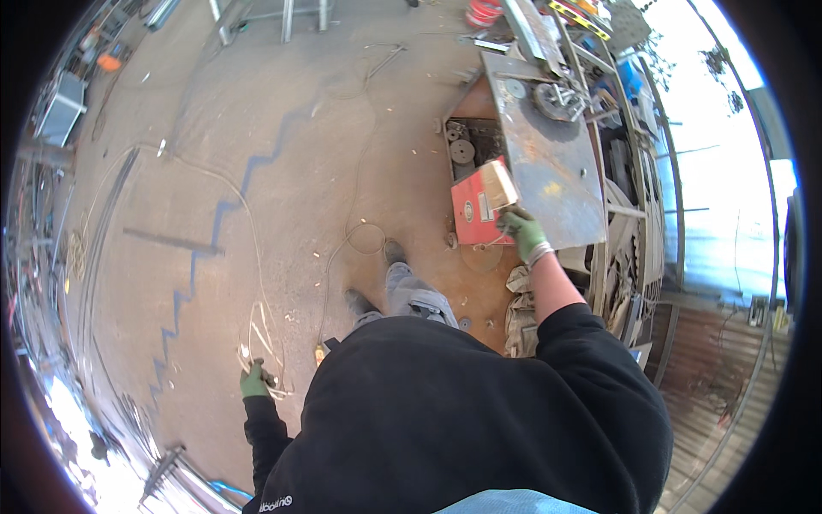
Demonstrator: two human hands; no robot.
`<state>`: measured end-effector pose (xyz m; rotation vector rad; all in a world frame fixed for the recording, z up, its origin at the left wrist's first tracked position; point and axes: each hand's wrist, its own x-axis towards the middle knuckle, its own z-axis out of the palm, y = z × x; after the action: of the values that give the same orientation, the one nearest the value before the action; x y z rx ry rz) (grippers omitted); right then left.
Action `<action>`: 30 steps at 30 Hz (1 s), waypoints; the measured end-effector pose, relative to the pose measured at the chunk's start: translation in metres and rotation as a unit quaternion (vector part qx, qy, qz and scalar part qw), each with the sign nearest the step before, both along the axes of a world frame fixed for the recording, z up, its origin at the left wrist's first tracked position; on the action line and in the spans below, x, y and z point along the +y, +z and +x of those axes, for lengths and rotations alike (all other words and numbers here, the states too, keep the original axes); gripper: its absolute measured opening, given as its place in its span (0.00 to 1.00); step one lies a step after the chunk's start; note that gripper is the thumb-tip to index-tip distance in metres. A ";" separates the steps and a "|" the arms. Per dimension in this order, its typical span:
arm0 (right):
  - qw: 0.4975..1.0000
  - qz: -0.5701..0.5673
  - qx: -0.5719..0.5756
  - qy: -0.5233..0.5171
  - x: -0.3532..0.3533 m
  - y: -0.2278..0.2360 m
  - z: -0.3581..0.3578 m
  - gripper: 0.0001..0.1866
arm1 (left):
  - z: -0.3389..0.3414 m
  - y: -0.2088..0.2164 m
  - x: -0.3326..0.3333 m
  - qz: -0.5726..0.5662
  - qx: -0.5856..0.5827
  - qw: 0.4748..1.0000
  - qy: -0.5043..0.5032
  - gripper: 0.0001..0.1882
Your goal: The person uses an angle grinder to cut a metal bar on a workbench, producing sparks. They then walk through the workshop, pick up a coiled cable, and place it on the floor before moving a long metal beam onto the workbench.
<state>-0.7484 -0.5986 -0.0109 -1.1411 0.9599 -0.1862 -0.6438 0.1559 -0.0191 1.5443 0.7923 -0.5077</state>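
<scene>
Downward fisheye from head height

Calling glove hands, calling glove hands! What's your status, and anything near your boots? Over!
Left hand gripping pale cable loops. Right hand at red box's right edge. Thin looped cable on floor beside boots.

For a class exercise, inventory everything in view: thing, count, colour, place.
Flat metal benchtop: one, grey, right
Labelled flat panel: one, red, beside benchtop
Flat-sided piece: one, tan, at panel's corner
Thin looped cord: one, whitish, lower left
Zigzag floor line: one, blue, left
Plastic bucket: one, red, top edge
Rim clutter: uncountable, mixed colours, both sides
Boots: two, dark, centre
Cloth sweatshirt: one, black, lower centre
Gloved left hand: one, green, at cord
Gloved right hand: one, green, beside panel
</scene>
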 end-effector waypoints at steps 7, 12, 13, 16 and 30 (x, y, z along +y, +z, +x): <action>0.984 0.026 0.101 -0.143 -0.093 0.000 -0.080 0.11 | 0.029 0.000 0.024 0.073 0.052 0.996 -0.005 0.11; 0.984 0.054 0.155 -0.075 -0.148 -0.020 -0.102 0.11 | 0.053 0.021 0.017 0.121 0.086 0.989 -0.007 0.12; 0.982 0.039 0.175 -0.058 -0.161 -0.027 -0.101 0.15 | 0.056 0.026 0.011 0.123 0.077 0.989 -0.020 0.12; 0.970 0.032 0.231 -0.069 -0.199 -0.053 -0.107 0.17 | 0.069 0.043 -0.013 0.145 0.067 0.987 -0.026 0.11; 0.839 -0.224 0.479 -0.130 -0.287 -0.179 -0.154 0.30 | 0.113 0.084 -0.141 0.141 -0.020 0.989 -0.036 0.10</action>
<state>-0.9023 -0.8856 -0.1898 -1.5639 2.0512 -0.0404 -0.5307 0.0150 0.0645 1.8436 0.8044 -0.4290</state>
